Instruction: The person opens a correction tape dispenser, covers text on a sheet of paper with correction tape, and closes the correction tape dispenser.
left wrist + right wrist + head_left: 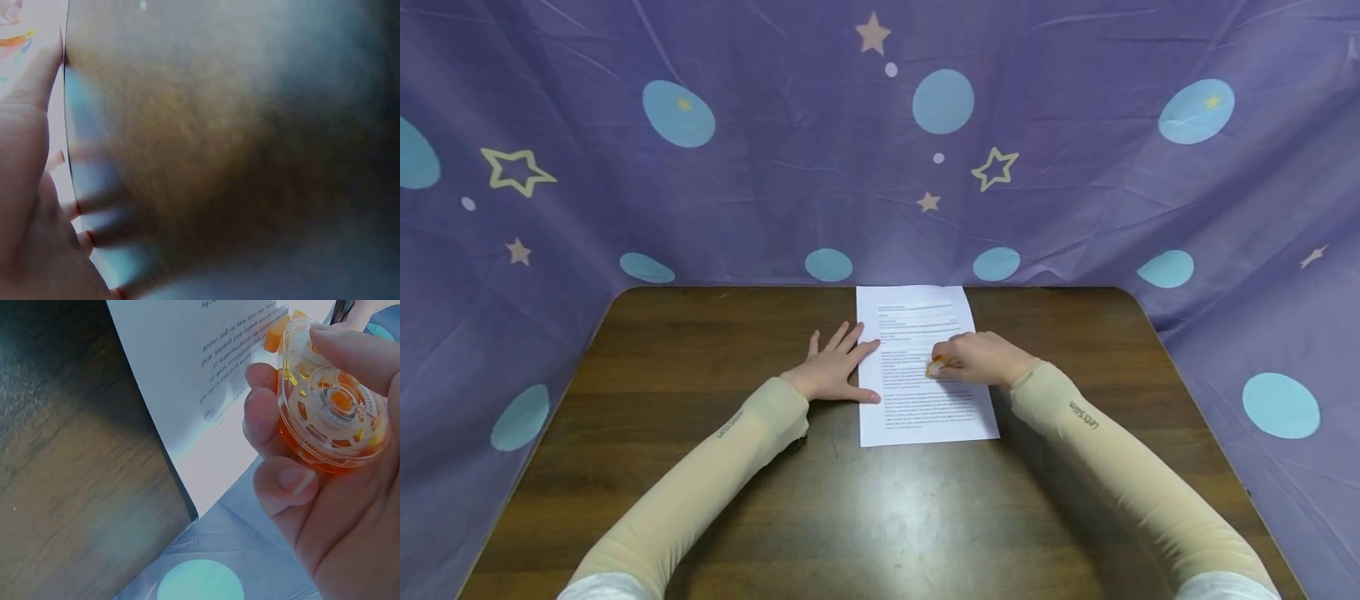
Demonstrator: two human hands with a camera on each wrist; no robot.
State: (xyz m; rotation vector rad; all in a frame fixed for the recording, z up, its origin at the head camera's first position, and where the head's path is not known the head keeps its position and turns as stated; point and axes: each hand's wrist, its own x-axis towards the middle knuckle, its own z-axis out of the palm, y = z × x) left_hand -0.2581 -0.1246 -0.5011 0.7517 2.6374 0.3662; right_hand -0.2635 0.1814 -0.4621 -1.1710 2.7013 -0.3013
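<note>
A white sheet of printed paper [917,421] lies on the table, its far edge against the curtain. My left hand [831,372] rests with spread fingers at the sheet's left edge, thumb and fingertips on the paper. Over the right half of the text, my right hand [988,358] grips a correction tape dispenser [934,367]. In the right wrist view the dispenser [331,403] shows a clear case, orange parts and a round reel, held between thumb and curled fingers. Its orange tip end points toward the printed lines; contact with the paper cannot be made out.
The brown wooden table [700,350] reaches up to a purple curtain [760,167] with stars and blue dots at the back and both sides. Light glares off the tabletop near the front. The left wrist view is mostly blurred.
</note>
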